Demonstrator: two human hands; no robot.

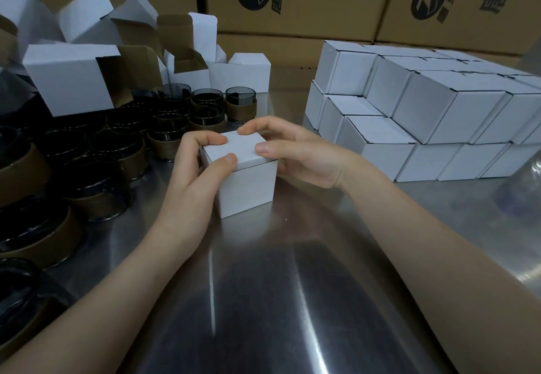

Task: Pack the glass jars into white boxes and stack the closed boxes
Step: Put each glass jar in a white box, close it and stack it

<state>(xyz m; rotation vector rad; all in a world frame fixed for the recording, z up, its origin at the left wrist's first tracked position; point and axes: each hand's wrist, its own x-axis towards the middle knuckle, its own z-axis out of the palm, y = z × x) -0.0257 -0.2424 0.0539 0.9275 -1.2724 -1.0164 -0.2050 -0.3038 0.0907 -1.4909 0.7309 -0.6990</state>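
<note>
both hands work one white box (247,180) standing on the steel table (292,300). left hand (190,180) clamps its near-left corner, thumb and forefinger pressing the lid down; right hand (295,154) cups the far-right side, thumb and fingertips on the lid's edge — likely seating the flap so it stays shut. whatever is inside cannot be seen. dark glass jars (123,139) with brown sleeves crowd the left, open white boxes (70,78) behind them — within easy reach for filling. closed boxes (439,110) form a two-layer stack at right, well apart from this box, probably where it goes next.
</note>
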